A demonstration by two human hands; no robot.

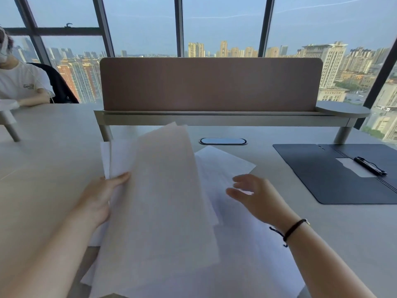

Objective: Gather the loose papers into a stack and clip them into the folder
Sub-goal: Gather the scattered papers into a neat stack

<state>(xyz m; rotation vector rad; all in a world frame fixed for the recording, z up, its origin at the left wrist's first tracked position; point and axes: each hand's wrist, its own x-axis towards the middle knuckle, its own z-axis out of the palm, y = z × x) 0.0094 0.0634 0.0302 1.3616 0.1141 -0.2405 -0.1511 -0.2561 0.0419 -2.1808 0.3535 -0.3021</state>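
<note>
Several white paper sheets lie fanned across the desk in front of me. My left hand [101, 196] holds a few raised sheets [163, 190] by their left edge, thumb on top, so they tilt up off the desk. My right hand [251, 194] hovers with relaxed, spread fingers over the loose sheets [227, 162] still lying flat to the right; it looks blurred. A dark open folder [322, 175] lies flat at the right, with a black clip [370, 166] near its spine over a small white slip.
A brown divider panel [210, 84] on a metal rail stands along the desk's far edge. An oval cable port [223, 141] sits behind the papers. Another person in a white shirt [21, 84] sits at the far left. Windows lie beyond.
</note>
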